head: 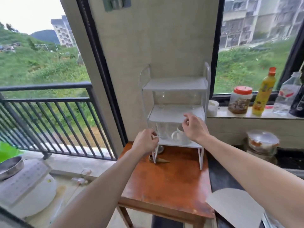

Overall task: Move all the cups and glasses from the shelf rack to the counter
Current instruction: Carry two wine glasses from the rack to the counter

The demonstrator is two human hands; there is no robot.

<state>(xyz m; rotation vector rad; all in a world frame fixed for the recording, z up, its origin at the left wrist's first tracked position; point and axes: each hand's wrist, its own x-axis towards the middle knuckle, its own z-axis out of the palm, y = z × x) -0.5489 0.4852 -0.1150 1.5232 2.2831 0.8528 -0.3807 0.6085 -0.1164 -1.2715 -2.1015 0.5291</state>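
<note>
- Standing on a small wooden table (166,181): one white shelf rack (176,112), three tiers, set against the wall between two windows
- Top tier: nothing visible on it
- Middle tier: clear glasses (162,97), faint and blurred; count cannot be told
- Bottom tier: one white mug (180,134), upright, handle turned to the left; clear glass (162,131) just left of it, seemingly upright
- Left hand (145,141): at the rack's front left post, level with the bottom tier, fingers curled in; it may be pinching the rim or handle of a clear glass at that corner, but the blur leaves the hold uncertain
- Right hand (194,127): in front of the middle shelf's edge, directly above the white mug, fingers loosely bent and apart, holding nothing; not touching the mug as far as can be seen
- Dark counter (222,176): adjoining the table on the right, with a pale round board (236,209) lying on it
- Window sill, right: red-lidded jar (241,100), yellow bottle (263,92), clear bottle (287,96), small white cup (213,106) beside the rack
- Under the rack: small dark objects, not identifiable
</note>
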